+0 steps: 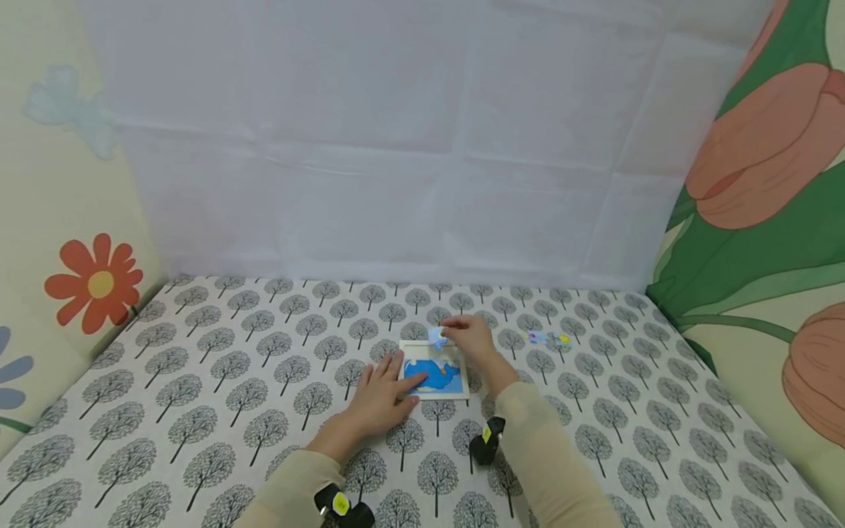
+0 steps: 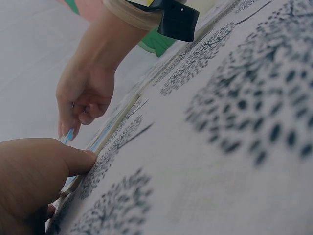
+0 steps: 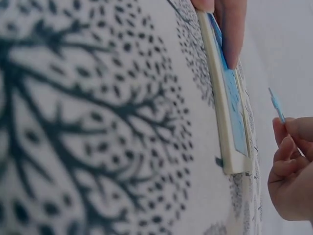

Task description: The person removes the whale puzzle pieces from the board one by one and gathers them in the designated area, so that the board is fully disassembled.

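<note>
A white-framed jigsaw puzzle (image 1: 432, 375) with a blue animal picture lies flat on the cloth, between both hands. My left hand (image 1: 383, 396) rests on its left side with spread, straight fingers, one of them reaching over the picture. In the left wrist view that hand's thumb (image 2: 80, 161) lies along the frame's edge. Above the far right part of the frame, my right hand (image 1: 470, 339) pinches a light-blue puzzle piece (image 1: 437, 337) between thumb and fingertips. The right wrist view shows this piece (image 3: 277, 105) edge-on, held apart from the frame (image 3: 222, 103).
To the right of the frame lie two loose puzzle pieces, a blue-and-purple one (image 1: 536, 336) and one with yellow (image 1: 562, 339). A tree-print cloth (image 1: 218, 381) covers the table. A white sheet (image 1: 370, 147) hangs behind it, with flower-painted walls at the sides.
</note>
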Tool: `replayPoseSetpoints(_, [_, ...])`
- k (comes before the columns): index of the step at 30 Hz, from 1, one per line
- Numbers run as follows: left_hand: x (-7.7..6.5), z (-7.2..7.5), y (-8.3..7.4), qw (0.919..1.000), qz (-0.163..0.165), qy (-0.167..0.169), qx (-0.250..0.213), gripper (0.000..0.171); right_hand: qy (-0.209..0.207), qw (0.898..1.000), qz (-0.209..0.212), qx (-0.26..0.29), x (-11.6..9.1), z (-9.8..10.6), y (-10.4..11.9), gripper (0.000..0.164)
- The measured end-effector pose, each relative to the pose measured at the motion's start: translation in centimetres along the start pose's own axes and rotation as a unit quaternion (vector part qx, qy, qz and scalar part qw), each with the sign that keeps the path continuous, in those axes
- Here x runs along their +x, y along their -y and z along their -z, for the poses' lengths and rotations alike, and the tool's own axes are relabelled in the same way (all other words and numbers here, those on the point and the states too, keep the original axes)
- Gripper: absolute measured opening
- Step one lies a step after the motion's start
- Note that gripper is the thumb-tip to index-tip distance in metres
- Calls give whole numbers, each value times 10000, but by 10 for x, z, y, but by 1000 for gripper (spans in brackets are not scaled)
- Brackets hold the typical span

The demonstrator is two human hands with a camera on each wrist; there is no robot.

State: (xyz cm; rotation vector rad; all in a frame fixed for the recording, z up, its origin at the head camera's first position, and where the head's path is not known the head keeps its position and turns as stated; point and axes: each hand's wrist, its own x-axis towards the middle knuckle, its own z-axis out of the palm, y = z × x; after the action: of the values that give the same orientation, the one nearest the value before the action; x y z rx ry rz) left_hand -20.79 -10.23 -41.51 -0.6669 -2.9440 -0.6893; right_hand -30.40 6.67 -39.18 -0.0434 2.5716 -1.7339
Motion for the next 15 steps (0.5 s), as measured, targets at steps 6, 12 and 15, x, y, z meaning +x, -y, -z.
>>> replayPoseSetpoints(6, [-1,0,0,10000,-2,22,-21,40,6,9999,63,98,5,8,-3,13])
replayPoseSetpoints(12, [-1,1,0,10000,1,38,30,40,-71,9996,228,169,8,24,-7,17])
replayPoseSetpoints(15, [-1,1,-1,10000,7,44,30,41,-123,9997,221,13,9,34,-9,18])
